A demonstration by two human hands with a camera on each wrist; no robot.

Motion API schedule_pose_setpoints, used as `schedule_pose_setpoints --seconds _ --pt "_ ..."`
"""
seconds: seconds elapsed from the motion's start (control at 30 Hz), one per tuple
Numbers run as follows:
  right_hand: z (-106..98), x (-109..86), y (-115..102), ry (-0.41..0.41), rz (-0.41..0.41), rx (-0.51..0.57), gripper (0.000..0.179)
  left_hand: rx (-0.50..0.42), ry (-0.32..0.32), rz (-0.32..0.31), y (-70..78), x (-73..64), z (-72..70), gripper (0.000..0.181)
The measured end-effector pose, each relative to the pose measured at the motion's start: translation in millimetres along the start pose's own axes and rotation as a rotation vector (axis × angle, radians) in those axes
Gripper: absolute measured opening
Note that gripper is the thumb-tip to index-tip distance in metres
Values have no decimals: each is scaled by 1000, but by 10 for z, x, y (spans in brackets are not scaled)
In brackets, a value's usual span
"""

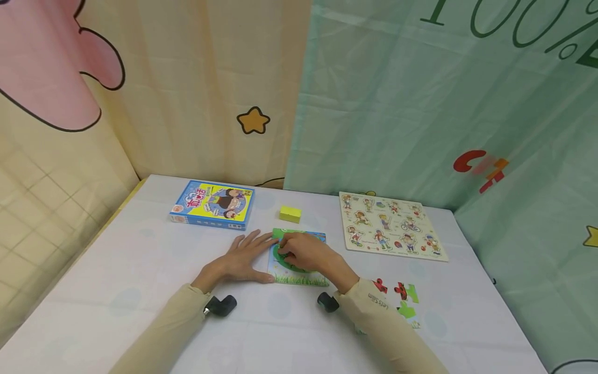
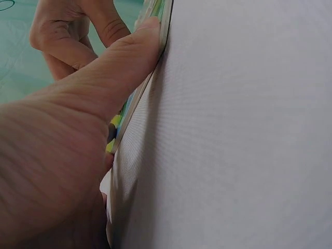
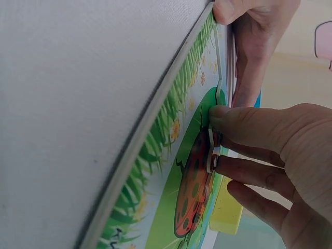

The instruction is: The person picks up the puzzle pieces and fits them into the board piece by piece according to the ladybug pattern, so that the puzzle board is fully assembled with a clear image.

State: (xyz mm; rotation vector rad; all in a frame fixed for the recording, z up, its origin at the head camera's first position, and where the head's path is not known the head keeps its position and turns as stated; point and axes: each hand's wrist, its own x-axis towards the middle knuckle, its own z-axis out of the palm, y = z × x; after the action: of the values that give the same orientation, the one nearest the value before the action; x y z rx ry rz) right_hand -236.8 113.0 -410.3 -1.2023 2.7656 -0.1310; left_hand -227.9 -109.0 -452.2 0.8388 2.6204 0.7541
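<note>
A thin jigsaw board [image 1: 299, 279] with a ladybug on a green leaf and a grass border lies flat on the white table. My left hand [image 1: 240, 262] rests spread along its left side, the thumb pressing the near left corner. Over the upper left of the picture, my right hand [image 1: 310, 253] pinches a jigsaw piece [image 3: 211, 150] between thumb and fingertips. That piece stands slightly raised above the ladybug [image 3: 193, 194] in the right wrist view, and the fingers hide most of it. The right hand covers the board's middle in the head view.
Loose jigsaw pieces [image 1: 407, 310] lie by the right forearm, partly hidden under the sleeve. A yellow block [image 1: 290, 214] sits behind the board. A blue and yellow box [image 1: 212, 204] is at the back left, a wooden picture board [image 1: 392, 227] at the back right. Curtains hang behind.
</note>
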Motion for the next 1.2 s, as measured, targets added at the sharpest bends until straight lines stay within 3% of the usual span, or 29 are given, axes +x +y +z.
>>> schedule_pose_setpoints --seconds 0.3,0.6,0.73,0.97,1.2 --pt "17 23 -76 -9 36 -156 21 2 8 9 13 -4 -2 96" --pt "20 0 -88 2 17 -189 11 23 13 26 20 -15 -4 93" --pt "50 -54 -60 -1 21 -204 19 34 23 31 14 -6 5 83" --pt "114 -195 27 -67 55 26 42 78 111 35 18 39 46 55" --pt "135 -280 209 -123 -71 270 47 98 146 -6 58 75 105 53"
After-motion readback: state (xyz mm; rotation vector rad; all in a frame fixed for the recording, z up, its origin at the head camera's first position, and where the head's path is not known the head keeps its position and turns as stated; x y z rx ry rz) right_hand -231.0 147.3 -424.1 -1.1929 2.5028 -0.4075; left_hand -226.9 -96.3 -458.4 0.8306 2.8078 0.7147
